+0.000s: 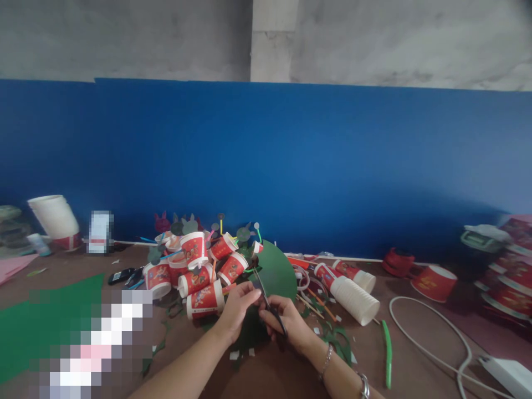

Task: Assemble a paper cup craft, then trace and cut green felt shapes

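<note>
My left hand (238, 308) pinches the edge of a dark green paper sheet (276, 271) that stands up from the brown table (415, 338). My right hand (286, 321) is closed on black scissors (266, 296), whose blades point up into the green paper near my left fingers. Just behind and left of the hands lies a heap of red and white paper cups (195, 266) with small paper shapes on sticks poking out.
A stack of white cups (353, 296) lies on its side to the right, beside a red bowl (434, 281). A white cable (432, 338) loops at the right. Green paper scraps (338, 341) and a green strip (387, 354) lie near my right wrist. A large green sheet (41, 321) covers the left.
</note>
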{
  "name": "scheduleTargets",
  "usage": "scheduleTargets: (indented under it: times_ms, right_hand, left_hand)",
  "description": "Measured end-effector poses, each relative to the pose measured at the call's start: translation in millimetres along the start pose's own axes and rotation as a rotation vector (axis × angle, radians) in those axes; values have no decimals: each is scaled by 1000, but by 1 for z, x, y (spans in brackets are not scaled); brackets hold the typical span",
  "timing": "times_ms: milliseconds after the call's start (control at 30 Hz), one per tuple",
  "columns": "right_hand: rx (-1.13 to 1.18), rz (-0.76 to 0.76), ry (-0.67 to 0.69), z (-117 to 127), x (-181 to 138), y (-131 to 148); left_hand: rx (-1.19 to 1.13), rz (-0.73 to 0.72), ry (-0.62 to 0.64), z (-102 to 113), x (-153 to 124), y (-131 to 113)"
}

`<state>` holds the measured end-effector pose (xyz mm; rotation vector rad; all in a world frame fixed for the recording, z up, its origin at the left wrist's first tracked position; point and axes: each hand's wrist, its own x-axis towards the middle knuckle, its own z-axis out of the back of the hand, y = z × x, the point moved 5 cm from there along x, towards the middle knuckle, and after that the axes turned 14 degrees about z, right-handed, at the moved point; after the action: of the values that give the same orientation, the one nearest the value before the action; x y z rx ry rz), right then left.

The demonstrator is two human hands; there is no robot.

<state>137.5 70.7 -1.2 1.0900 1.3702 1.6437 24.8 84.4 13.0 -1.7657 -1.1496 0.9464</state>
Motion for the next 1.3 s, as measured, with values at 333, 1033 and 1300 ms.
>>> scheduleTargets:
  times_ms: [333, 1033, 1300]
  right_hand:
    - [9, 15, 23, 4, 2, 8]
    - [-32, 7, 48, 2, 0, 11]
    - [-42, 23, 80, 5, 2, 13]
  left_hand:
    - [59, -6, 5, 0, -1, 0]
    - [182, -143, -186, 8, -2, -12]
    - [157, -99, -117, 14, 1, -10]
